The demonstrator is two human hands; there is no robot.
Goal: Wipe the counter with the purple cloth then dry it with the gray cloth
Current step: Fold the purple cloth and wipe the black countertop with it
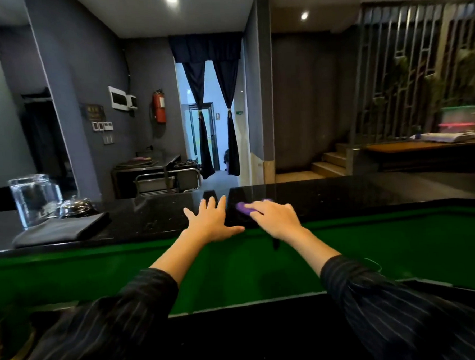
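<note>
Two hands rest on the black worktop (pixel 328 194), one of them covering the purple cloth (pixel 242 207).

The purple cloth lies on the worktop's middle, mostly hidden under the right hand (pixel 274 216), which presses down on it with fingers spread flat; only its far edge shows past the fingertips. The left hand (pixel 215 222) lies just beside it, palm down, fingers splayed, holding nothing. The gray cloth (pixel 61 230) sits folded well to the left, apart from both hands, in front of a clear glass container (pixel 35 200) and a small bell (pixel 76 206).
</note>
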